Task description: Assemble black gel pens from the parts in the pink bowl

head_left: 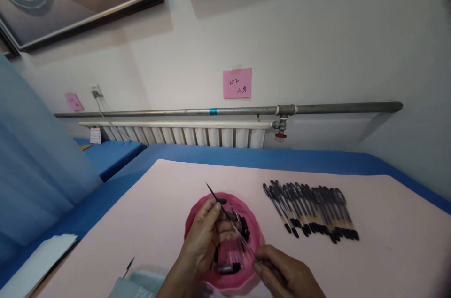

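Carrying most of the stuff, the pink sheet (141, 218) has a pink bowl (255, 223) and a pen row (313, 209) nearer its far right corner. Left hand (201, 241) and right hand (284, 270) both pinch a slim pen (231, 223) over the bowl, so a slack grip could drop it in; it bridges their closed fingertips (214, 214), clear end right.

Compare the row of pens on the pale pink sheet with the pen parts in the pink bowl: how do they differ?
The row of pens lies on the pale pink sheet; the pen parts lie inside the pink bowl. The row of pens is lined up side by side, while the pen parts are jumbled. Both include black and clear pieces.
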Demonstrator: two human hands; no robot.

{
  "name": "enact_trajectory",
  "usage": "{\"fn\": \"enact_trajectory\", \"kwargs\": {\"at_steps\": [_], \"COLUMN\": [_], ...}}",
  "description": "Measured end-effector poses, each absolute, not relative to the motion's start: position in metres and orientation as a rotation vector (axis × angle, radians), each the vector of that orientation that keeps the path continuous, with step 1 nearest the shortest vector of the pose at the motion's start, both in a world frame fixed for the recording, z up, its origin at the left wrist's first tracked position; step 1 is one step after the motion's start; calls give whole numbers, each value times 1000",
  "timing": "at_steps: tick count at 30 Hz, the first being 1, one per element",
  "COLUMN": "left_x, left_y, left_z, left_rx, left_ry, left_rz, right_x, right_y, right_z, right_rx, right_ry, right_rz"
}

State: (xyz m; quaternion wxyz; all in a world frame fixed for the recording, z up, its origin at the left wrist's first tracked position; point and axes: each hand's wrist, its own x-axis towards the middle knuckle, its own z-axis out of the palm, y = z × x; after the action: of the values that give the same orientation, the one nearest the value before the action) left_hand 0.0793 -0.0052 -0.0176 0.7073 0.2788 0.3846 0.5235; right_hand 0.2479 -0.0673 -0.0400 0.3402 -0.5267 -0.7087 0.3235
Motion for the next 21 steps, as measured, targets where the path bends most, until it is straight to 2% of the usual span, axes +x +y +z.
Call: {"fn": "enact_trajectory", "kwargs": {"at_steps": [21], "left_x": [84], "left_y": [-9], "left_z": [-12], "left_rx": [684], "left_ry": [924], "left_rz": [1151], "right_x": [249], "right_y": [-68], "right_z": [-38], "right_rx": [-1471], "right_ry": [-1884], "right_rz": [795]}}
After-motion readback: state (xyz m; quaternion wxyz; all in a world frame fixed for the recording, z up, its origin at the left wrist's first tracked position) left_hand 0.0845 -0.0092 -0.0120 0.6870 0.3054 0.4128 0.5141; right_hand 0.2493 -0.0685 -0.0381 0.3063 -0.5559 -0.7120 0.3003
